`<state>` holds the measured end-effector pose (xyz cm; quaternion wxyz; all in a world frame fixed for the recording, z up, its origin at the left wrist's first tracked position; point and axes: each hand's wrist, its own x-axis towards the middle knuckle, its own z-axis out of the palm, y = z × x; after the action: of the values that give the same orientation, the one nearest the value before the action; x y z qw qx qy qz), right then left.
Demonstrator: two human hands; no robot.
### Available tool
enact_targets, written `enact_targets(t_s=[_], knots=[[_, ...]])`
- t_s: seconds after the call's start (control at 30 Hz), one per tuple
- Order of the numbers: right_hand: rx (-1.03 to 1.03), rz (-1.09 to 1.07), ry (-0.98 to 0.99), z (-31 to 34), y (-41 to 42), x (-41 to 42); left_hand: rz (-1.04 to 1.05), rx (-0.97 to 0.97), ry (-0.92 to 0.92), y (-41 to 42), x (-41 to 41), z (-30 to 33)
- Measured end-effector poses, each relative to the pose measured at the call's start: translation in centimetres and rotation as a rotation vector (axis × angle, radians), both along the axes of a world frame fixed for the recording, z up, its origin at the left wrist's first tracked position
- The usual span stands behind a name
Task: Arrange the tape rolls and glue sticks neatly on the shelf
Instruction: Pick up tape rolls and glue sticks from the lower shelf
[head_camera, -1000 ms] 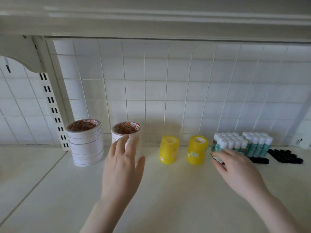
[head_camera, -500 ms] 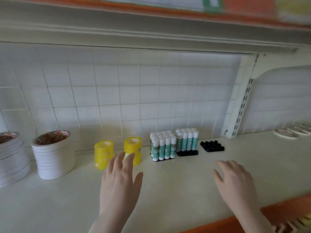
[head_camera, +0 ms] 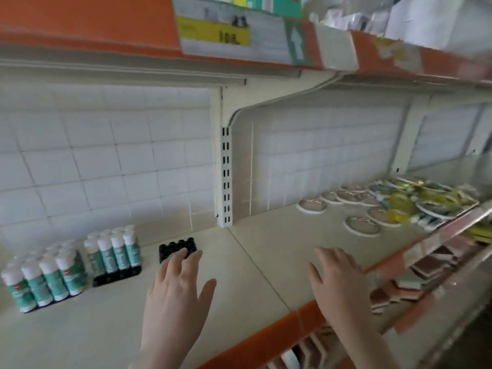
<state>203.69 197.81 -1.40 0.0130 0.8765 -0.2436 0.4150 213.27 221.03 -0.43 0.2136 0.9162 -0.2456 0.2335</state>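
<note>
Head view: both hands hover spread and empty over the shelf point(head_camera: 261, 235), left hand point(head_camera: 175, 286) near the empty black tray point(head_camera: 177, 248), right hand point(head_camera: 338, 280) by the edge. Glue sticks point(head_camera: 72, 259) stand left; loose tape rolls point(head_camera: 378, 206) lie right, probably next to gather.

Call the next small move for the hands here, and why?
Probably reach the right hand toward the loose flat tape rolls scattered to the right of the shelf upright. Both hands are open and hold nothing, the left hand hovers by the empty black tray, and the glue sticks already stand in neat blocks.
</note>
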Motion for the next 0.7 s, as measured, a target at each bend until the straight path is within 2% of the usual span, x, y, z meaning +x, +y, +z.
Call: enact_targets(t_s=[0.2,0.33,0.4,0.5,0.7], knots=[[0.031,-0.065,-0.008,-1.2,-8.3,1.2,-0.061,0.039,-0.016,-8.3,1.8,0.3],[0.049,-0.086,-0.024,-1.8,-13.4,2.5,-0.110,-0.036,-0.010,-14.1,3.6,1.0],[0.075,-0.105,-0.033,-1.8,-16.3,2.8,-0.148,-0.070,-0.002,-16.1,4.1,0.8],[0.106,-0.107,-0.064,-1.5,-19.9,2.8,-0.182,-0.008,-0.052,-16.8,4.4,-0.1],[0.147,0.004,-0.051,-1.3,-26.3,2.8,-0.026,0.051,-0.071,-20.3,3.9,0.5]])
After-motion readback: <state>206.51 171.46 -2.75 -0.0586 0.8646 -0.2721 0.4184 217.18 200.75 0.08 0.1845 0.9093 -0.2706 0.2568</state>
